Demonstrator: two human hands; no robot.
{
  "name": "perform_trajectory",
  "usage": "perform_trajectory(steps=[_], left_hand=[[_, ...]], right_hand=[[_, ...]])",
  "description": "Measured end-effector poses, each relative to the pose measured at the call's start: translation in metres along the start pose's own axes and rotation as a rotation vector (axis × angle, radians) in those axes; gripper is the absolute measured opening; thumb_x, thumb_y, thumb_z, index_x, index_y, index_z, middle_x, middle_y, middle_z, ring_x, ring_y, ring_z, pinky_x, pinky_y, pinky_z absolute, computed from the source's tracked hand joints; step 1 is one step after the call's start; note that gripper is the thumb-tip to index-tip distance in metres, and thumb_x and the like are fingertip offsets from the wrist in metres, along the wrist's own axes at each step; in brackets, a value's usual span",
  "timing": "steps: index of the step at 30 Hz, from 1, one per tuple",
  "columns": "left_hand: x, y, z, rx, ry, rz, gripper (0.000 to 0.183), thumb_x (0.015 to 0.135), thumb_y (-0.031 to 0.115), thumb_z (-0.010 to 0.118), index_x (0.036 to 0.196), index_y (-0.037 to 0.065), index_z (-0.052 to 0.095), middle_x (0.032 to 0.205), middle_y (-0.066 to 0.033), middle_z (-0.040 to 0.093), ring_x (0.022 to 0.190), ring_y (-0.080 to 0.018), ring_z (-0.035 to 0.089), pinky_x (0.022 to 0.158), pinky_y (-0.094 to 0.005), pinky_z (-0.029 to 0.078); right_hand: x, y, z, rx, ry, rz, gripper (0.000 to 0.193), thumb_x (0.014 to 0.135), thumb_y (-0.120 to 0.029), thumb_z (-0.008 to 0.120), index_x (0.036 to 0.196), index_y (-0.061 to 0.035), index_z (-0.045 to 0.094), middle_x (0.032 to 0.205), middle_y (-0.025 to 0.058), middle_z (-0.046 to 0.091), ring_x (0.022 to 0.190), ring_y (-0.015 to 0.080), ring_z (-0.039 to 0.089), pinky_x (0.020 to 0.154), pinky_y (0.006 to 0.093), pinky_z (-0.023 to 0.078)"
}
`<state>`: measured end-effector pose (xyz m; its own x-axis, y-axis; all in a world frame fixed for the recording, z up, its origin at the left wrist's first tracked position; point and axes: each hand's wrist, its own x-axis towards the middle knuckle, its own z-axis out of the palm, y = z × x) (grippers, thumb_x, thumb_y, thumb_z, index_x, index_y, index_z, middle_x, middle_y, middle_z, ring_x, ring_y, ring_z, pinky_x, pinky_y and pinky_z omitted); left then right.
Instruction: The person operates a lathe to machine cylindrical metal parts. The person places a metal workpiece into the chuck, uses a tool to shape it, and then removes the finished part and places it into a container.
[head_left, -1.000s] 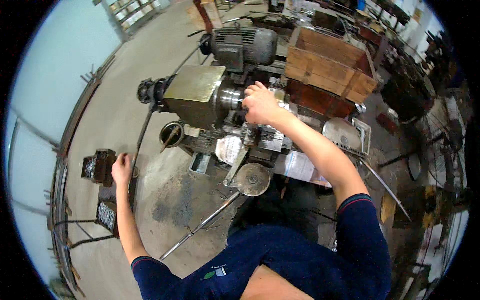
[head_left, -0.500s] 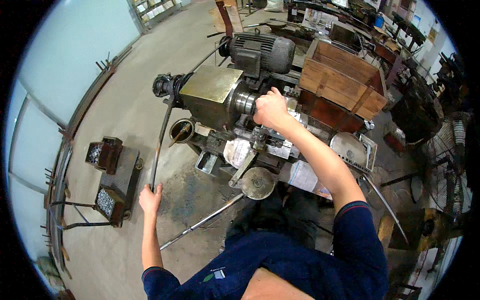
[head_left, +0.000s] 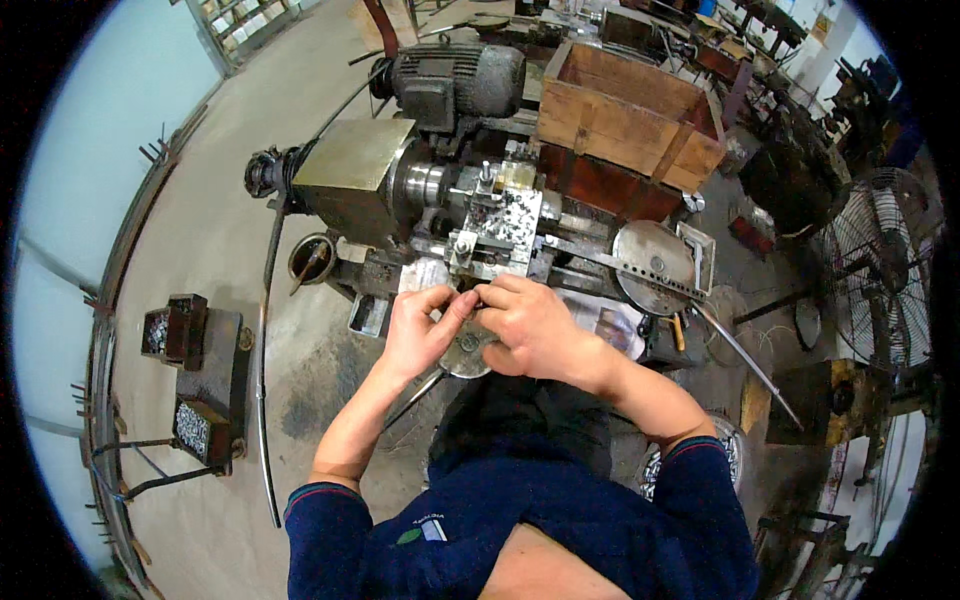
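My left hand (head_left: 428, 328) and my right hand (head_left: 535, 325) meet in front of a small lathe. Their fingertips are pinched together around something small and dark, mostly hidden by the fingers. Just beyond them lies the lathe's slide (head_left: 512, 218), strewn with metal chips. To its left, the shiny spindle nose (head_left: 425, 190) sticks out of the headstock (head_left: 355, 155). Partly covered by my hands is a round metal disc (head_left: 465, 360) below the slide. The long lever rod (head_left: 263, 340) hangs at the left, with neither hand on it.
Behind the lathe sit an electric motor (head_left: 460, 80) and a wooden crate (head_left: 620, 120). A cart (head_left: 215, 370) carries bins of small metal parts at the left. Another round plate (head_left: 655, 262) and a slanting rod (head_left: 750, 365) are at the right, near a fan (head_left: 875, 275).
My left hand has let go of the lever rod and come to the middle. My right hand has drawn back from the spindle to meet it. The view has shifted rightward.
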<state>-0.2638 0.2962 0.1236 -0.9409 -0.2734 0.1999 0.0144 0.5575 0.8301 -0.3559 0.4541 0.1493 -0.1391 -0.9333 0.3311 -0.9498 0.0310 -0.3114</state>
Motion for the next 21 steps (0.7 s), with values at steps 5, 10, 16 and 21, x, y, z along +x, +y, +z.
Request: perform_trajectory(steps=[5,10,16,21], left_hand=[[-0.005,-0.002,0.013,-0.437,0.002,-0.097,0.031,0.09,0.024,0.056,0.074,-0.002,0.061,0.062,-0.0019,0.058,0.054,-0.0061,0.048,0.052,-0.0233,0.039],[-0.011,0.001,0.021,-0.961,-0.023,-0.333,0.039,0.094,0.031,0.047,0.08,-0.003,0.06,0.062,-0.0089,0.059,0.053,-0.0168,0.057,0.052,-0.0288,0.048],[-0.009,-0.001,0.032,-1.072,0.013,-0.468,0.04,0.094,0.032,0.046,0.074,-0.001,0.056,0.055,-0.0085,0.054,0.045,-0.0186,0.054,0.045,-0.0298,0.047],[-0.004,-0.003,0.04,-1.042,-0.001,-0.506,0.045,0.093,0.036,0.046,0.069,0.0,0.055,0.05,-0.008,0.05,0.044,-0.0192,0.053,0.044,-0.0301,0.046]], right_hand=[[-0.011,-0.002,0.001,0.167,0.206,-0.013,0.033,0.056,-0.015,0.06,0.086,-0.0002,0.062,0.102,0.0165,0.056,0.089,0.0321,0.054,0.077,0.0375,0.047],[-0.016,-0.001,0.019,0.368,0.328,0.002,0.045,0.06,-0.022,0.058,0.098,0.0012,0.061,0.113,0.0208,0.053,0.097,0.0366,0.051,0.084,0.0411,0.044],[-0.02,0.006,0.03,0.466,0.375,0.045,0.047,0.061,-0.026,0.057,0.101,-0.0008,0.06,0.112,0.0203,0.054,0.097,0.0364,0.051,0.086,0.0412,0.043],[-0.023,0.015,0.027,0.496,0.376,0.078,0.047,0.058,-0.021,0.058,0.101,-0.0013,0.062,0.109,0.0192,0.056,0.093,0.0343,0.054,0.084,0.039,0.043]])
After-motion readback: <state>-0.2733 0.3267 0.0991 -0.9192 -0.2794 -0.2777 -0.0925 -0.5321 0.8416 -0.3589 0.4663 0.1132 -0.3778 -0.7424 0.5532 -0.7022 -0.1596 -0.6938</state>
